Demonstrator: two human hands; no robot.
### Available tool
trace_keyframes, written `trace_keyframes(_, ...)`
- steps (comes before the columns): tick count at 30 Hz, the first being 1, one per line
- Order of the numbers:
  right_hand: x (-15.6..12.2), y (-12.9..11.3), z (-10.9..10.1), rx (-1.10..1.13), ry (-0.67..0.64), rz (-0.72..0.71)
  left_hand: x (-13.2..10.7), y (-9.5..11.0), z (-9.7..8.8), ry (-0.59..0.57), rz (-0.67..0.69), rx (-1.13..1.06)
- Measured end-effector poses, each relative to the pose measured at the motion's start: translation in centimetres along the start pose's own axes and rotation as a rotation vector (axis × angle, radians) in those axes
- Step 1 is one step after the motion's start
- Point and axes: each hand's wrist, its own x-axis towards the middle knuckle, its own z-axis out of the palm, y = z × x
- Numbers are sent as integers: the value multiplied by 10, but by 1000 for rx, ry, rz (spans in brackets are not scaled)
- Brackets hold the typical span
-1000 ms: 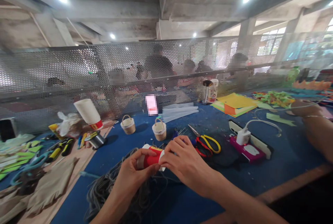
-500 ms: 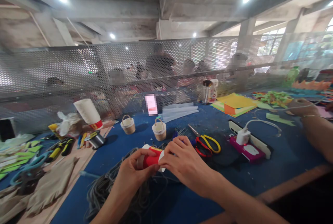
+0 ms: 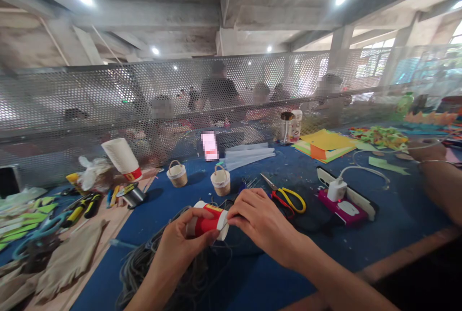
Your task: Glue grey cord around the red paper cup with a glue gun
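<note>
A red and white paper cup (image 3: 208, 224) lies on its side in my left hand (image 3: 184, 239), thumb and fingers wrapped round it. At the cup's white end, my right hand (image 3: 258, 224) is closed in a pinch. A thin grey line shows by its fingertips, too small to make out. Below my hands lies a tangled bundle of grey cord (image 3: 144, 267). Beyond them stand two small baskets with handles, one basket (image 3: 221, 183) near my right hand and another basket (image 3: 176, 176) further left. Red and yellow-handled scissors (image 3: 290, 199) lie right of my right hand.
A leaning stack of paper cups (image 3: 121, 157) and a wire spool (image 3: 133, 195) stand left. Gloves (image 3: 72, 258) and pliers (image 3: 77, 212) lie nearby. A purple power strip (image 3: 342, 207) is right, with coloured paper (image 3: 325, 145) behind. Another person's arm (image 3: 438, 176) reaches in from the right.
The cup has tilted and more of its white end shows. My right fingers have shifted slightly right along its edge. The other person's hand has moved a little right.
</note>
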Motion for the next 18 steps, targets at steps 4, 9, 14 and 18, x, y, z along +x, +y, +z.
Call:
trace_keyframes(4,1,-1,2,0,35,-1,-2,1,1,8,14,20)
trace_keyframes(9,2,0,3,40,67,12,-1,-4,-3,-42,14,56)
trace_keyframes(14,2,-1,3,64,59,33,-1,-7,-5,-88,2,24)
trace_keyframes(18,3,-2,2,79,46,54,-2,-8,-6,-105,5,-9)
